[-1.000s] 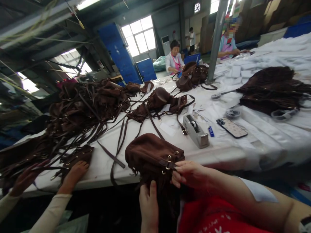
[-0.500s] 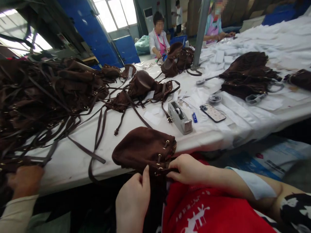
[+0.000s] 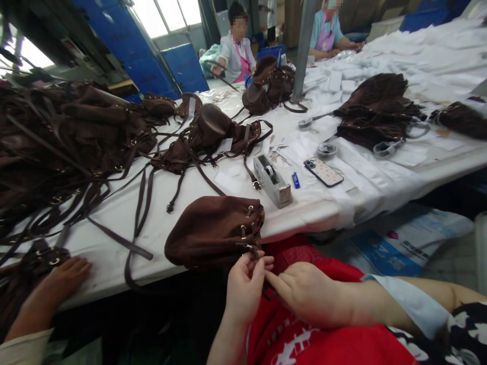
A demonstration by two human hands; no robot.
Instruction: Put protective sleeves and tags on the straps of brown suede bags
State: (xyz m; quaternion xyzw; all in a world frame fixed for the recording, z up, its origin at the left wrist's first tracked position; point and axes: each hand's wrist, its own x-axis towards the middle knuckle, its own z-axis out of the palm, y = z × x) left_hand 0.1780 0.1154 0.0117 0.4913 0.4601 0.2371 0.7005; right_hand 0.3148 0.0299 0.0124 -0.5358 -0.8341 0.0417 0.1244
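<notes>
A dark brown drawstring bag [image 3: 213, 228] lies on its side at the table's front edge, its gathered mouth with gold eyelets facing right. At that mouth my left hand [image 3: 245, 286] is closed, thumb and fingers pinching the bag's thin dark drawstring [image 3: 249, 248]. My right hand [image 3: 302, 291] is closed just to the right, fingertips meeting the left ones at the drawstring. A short dark end hangs below the fingers. The exact grip of the right fingertips is partly hidden.
Brown bags with long straps [image 3: 76, 132] are heaped at left, where a co-worker's hand [image 3: 64, 284] rests on another bag. A tape dispenser [image 3: 272, 182], blue lighter-like item [image 3: 296, 180] and phone [image 3: 323, 171] lie beyond my bag. Two people work across the table beside a grey post [image 3: 303, 56].
My left hand has moved up and right to the bag's mouth, and my right hand has drawn back slightly from it. The co-worker's hand at left has shifted right and opened flat.
</notes>
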